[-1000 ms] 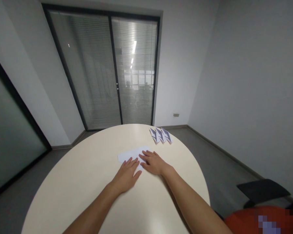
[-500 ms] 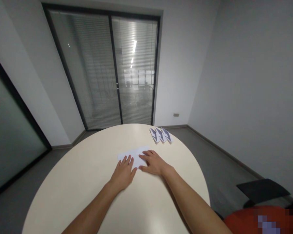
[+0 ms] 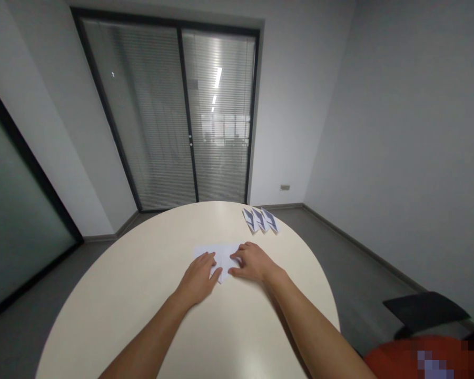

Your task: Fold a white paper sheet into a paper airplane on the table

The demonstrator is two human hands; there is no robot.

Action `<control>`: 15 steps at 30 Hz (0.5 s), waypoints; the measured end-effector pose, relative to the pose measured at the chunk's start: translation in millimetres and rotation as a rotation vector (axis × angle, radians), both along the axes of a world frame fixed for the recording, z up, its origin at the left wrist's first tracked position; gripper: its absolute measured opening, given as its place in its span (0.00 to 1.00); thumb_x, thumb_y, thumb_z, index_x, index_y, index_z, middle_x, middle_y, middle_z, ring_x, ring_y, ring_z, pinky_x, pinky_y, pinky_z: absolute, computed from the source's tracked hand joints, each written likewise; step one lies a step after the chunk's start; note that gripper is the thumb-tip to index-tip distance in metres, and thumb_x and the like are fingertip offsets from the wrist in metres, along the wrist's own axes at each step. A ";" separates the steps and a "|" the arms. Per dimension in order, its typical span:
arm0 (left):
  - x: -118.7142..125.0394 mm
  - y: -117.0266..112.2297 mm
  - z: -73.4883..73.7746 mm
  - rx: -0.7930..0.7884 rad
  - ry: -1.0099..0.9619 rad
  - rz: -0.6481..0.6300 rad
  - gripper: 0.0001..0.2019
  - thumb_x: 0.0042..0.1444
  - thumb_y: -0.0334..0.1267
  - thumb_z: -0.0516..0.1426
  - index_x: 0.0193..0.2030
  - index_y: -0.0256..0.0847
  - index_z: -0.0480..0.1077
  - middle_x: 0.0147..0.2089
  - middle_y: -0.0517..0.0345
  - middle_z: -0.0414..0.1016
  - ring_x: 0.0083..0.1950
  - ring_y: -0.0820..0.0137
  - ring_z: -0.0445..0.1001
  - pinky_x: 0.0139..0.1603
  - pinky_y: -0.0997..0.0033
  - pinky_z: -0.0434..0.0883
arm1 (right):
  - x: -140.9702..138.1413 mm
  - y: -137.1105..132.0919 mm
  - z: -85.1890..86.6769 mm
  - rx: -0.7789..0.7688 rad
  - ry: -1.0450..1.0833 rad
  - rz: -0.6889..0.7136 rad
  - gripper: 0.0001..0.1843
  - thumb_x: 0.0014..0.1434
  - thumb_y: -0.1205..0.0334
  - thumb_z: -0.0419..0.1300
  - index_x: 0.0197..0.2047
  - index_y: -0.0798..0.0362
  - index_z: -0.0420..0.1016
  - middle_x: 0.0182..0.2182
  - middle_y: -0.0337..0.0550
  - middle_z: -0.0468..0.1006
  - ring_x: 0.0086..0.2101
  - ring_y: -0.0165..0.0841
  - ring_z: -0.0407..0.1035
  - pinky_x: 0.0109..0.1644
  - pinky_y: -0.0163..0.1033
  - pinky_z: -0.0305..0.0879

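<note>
A white sheet of paper (image 3: pixel 223 252) lies on the round cream table (image 3: pixel 142 295), just beyond both my hands. My left hand (image 3: pixel 199 275) rests on the sheet's near left part, fingers bent and thumb pinching the near edge. My right hand (image 3: pixel 253 261) sits on the right part, its fingers curled and pinching the paper too. The sheet looks partly lifted or creased between the two hands. Three small folded paper pieces (image 3: pixel 260 219) with dark blue and white faces lie in a row farther away to the right.
The table's far and right edges curve close behind the folded pieces. A black chair part (image 3: pixel 424 310) and an orange seat (image 3: pixel 418 358) are at the lower right. Glass doors with blinds (image 3: pixel 181 116) stand behind the table.
Both hands went from lying flat with fingers spread on the sheet to curled and pinching it. The paper's visible shape has shrunk and shifted slightly towards me.
</note>
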State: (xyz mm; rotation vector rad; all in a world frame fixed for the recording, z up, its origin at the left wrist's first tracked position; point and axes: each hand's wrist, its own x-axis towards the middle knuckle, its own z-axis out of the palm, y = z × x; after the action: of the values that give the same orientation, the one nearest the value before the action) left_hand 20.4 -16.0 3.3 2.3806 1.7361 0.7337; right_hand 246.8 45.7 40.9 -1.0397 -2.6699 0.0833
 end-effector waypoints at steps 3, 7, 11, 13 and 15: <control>-3.0 1.6 -5.0 0.024 0.010 0.011 0.17 0.66 0.45 0.52 0.53 0.35 0.72 0.60 0.43 0.72 0.65 0.57 0.66 0.68 0.55 0.62 | -1.2 -1.4 4.3 -0.039 0.009 0.002 0.16 0.60 0.47 0.62 0.42 0.49 0.84 0.35 0.46 0.80 0.40 0.39 0.71 0.45 0.39 0.61; -8.9 3.8 -7.0 0.028 0.023 -0.010 0.15 0.66 0.42 0.53 0.52 0.37 0.74 0.65 0.45 0.68 0.68 0.60 0.63 0.69 0.57 0.60 | -2.5 0.5 0.1 -0.091 0.082 -0.023 0.14 0.63 0.55 0.59 0.46 0.48 0.83 0.35 0.44 0.81 0.39 0.36 0.72 0.44 0.38 0.63; -10.9 4.6 -2.7 0.021 0.028 -0.026 0.15 0.67 0.39 0.52 0.55 0.41 0.75 0.62 0.49 0.71 0.65 0.61 0.66 0.68 0.57 0.63 | -0.9 5.0 -9.6 -0.047 0.146 0.057 0.16 0.63 0.58 0.58 0.51 0.50 0.80 0.44 0.48 0.80 0.48 0.39 0.71 0.53 0.41 0.64; -10.9 4.5 -0.2 0.012 0.020 -0.037 0.15 0.67 0.39 0.52 0.56 0.43 0.75 0.61 0.51 0.72 0.64 0.62 0.67 0.67 0.58 0.64 | 1.0 6.8 -14.4 -0.020 0.179 0.087 0.20 0.62 0.58 0.60 0.56 0.52 0.77 0.53 0.52 0.77 0.55 0.42 0.67 0.60 0.45 0.61; -11.0 4.3 1.9 -0.005 0.010 -0.043 0.15 0.67 0.38 0.52 0.55 0.44 0.76 0.61 0.52 0.72 0.63 0.62 0.67 0.66 0.58 0.65 | 2.6 7.8 -18.3 -0.024 0.187 0.082 0.24 0.62 0.56 0.61 0.59 0.53 0.75 0.59 0.55 0.72 0.60 0.44 0.63 0.64 0.48 0.59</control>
State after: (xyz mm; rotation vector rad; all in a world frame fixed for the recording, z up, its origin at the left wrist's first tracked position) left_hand 9.4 -11.7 5.2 2.4149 1.6826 0.7119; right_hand 249.4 53.5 22.6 -0.8817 -2.5463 0.2183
